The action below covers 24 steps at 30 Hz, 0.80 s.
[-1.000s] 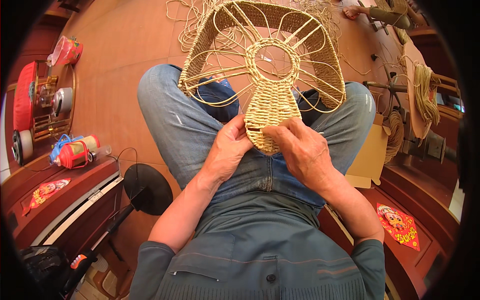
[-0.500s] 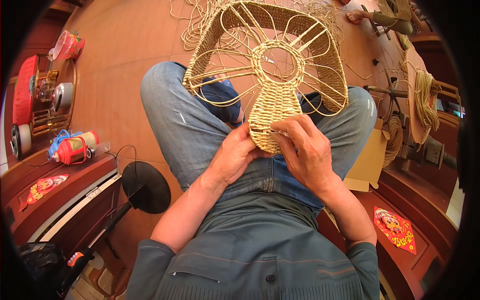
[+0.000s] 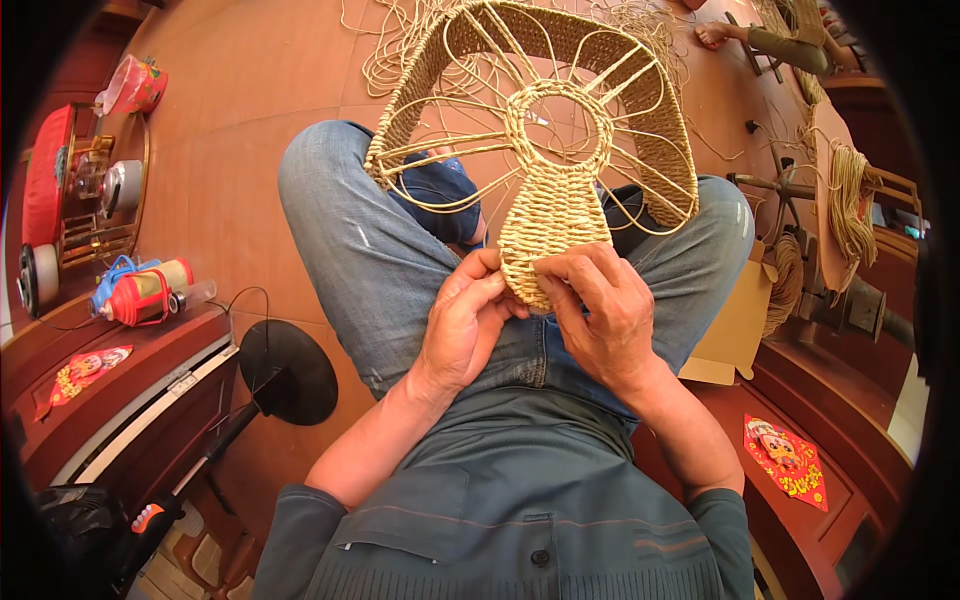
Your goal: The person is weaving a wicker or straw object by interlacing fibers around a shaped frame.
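Observation:
A woven straw piece (image 3: 552, 220) lies over my lap, tapering to a rounded end towards me. Its far part has a braided ring (image 3: 514, 125), with thin spokes running out to a curved woven band (image 3: 425, 95). My left hand (image 3: 465, 325) pinches the left edge of the rounded end between thumb and fingers. On the right side of that end, my right hand (image 3: 602, 305) is closed, its thumb and forefinger pressed together on the weave. Any single strand between those fingertips is too small to make out.
Loose straw cord (image 3: 400, 60) lies tangled on the floor beyond the piece. A cardboard box (image 3: 735, 320) and coils of cord (image 3: 850, 195) are to the right. At left are a black round stand base (image 3: 288, 372) and a red thermos (image 3: 145, 298). Another person's leg (image 3: 790, 48) shows far right.
A small gap in the weave near my left fingertips no longer shows. My right hand has shifted slightly left, and my left hand has turned a little at the edge.

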### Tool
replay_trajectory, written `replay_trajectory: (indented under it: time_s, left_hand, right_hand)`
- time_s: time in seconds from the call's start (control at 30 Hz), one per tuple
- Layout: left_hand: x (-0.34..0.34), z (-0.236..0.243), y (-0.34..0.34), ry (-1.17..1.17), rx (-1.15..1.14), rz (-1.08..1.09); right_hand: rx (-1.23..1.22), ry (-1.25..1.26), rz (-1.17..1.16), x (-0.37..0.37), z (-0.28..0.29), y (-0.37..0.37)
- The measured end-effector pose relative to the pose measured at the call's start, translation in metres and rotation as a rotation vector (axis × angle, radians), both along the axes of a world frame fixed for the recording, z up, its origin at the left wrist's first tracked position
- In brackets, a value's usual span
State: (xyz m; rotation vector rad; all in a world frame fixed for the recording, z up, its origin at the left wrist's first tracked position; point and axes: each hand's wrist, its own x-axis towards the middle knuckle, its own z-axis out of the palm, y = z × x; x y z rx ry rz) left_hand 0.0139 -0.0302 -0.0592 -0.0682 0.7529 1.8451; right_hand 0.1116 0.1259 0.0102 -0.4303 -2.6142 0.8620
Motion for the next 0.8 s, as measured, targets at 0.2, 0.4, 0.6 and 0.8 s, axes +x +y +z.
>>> replay_trajectory:
  time_s: [0.2,0.4,0.6,0.8]
  left_hand:
    - [-0.004,0.000,0.000,-0.090,-0.030,0.034]
    - [-0.007,-0.004,0.003,-0.145,0.033,0.004]
    - [-0.013,-0.008,0.003,-0.294,0.074,-0.079]
    - [-0.014,-0.009,0.003,-0.199,0.097,-0.089]
  right_hand:
    - [-0.027,-0.008,-0.019,-0.003,0.000,-0.001]
    - [-0.049,-0.032,0.028,-0.008,0.004,0.004]
    - [-0.030,-0.099,0.065,-0.015,0.011,0.007]
    - [0.013,-0.156,0.136,-0.023,0.019,0.013]
